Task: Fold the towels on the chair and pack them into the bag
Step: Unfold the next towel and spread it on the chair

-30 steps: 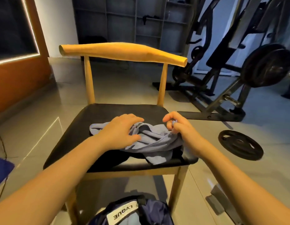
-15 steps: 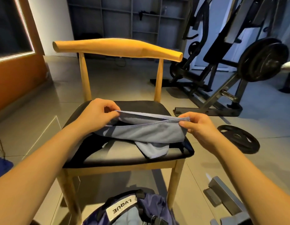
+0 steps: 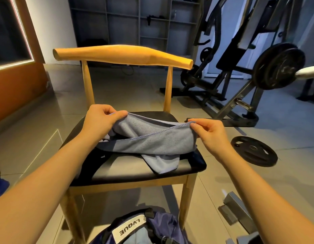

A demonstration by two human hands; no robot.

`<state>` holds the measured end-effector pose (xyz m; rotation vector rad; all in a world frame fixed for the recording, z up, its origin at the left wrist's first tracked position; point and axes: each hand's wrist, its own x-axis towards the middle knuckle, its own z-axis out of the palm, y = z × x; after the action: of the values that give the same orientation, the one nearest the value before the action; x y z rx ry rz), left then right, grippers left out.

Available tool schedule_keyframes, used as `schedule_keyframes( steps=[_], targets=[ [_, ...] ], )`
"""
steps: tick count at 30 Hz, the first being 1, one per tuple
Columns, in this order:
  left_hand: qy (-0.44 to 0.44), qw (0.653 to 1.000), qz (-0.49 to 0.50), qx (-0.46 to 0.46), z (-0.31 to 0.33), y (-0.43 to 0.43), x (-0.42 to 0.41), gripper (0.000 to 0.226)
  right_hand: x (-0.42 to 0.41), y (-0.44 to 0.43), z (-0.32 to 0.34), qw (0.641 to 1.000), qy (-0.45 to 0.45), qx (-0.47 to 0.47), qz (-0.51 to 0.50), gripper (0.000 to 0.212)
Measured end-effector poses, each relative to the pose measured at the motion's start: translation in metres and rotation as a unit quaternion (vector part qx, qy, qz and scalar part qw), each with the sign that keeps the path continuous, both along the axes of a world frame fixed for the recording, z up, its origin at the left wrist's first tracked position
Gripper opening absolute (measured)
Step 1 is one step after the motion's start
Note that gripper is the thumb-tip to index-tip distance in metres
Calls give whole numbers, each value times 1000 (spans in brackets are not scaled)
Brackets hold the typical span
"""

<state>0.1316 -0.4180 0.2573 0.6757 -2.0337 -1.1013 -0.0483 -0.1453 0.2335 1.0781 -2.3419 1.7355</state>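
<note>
Over glossy seat [image 3: 126,170], fleecy hemmed towel [image 3: 152,143]

A grey-blue microfibre towel [image 3: 152,141] with a stitched blue hem is raised by its top edge, which stretches between the left hand [image 3: 100,120] and the right hand [image 3: 209,134], each pinching one end. Its lower part sags, crumpled, onto the black seat of the wooden chair [image 3: 128,169], with one corner lying towards the front. A navy fabric bag [image 3: 163,224] with a white "LVQUE" label sits on the floor in front of the chair.
</note>
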Motion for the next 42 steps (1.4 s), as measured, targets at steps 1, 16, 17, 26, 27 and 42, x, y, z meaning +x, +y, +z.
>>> schedule_keyframes(
  steps=[1, 16, 17, 26, 27, 42],
  targets=[
    [-2, 999, -6, 34, 2, -1, -1, 34, -1, 0, 0, 1000, 5, -16, -9, 21],
    [48, 981, -175, 67, 20, 70, -24, 7, 49, -36, 23, 982, 100, 23, 159, 10],
    [33, 978, -191, 72, 19, 74, -23, 7, 49, -39, 20, 985, 90, 7, 149, 8],
    [-66, 957, -259, 114, 11, 75, -7, 21, 57, -49, 2, 983, 130, 9, 129, 6],
    [-66, 955, -264, 121, 10, 76, -6, 22, 57, -49, 2, 983, 137, 10, 124, 7],
    [-80, 981, -176, -19, 3, 46, 27, 34, 44, -16, -11, 960, 155, 194, 132, 13]
  ],
)
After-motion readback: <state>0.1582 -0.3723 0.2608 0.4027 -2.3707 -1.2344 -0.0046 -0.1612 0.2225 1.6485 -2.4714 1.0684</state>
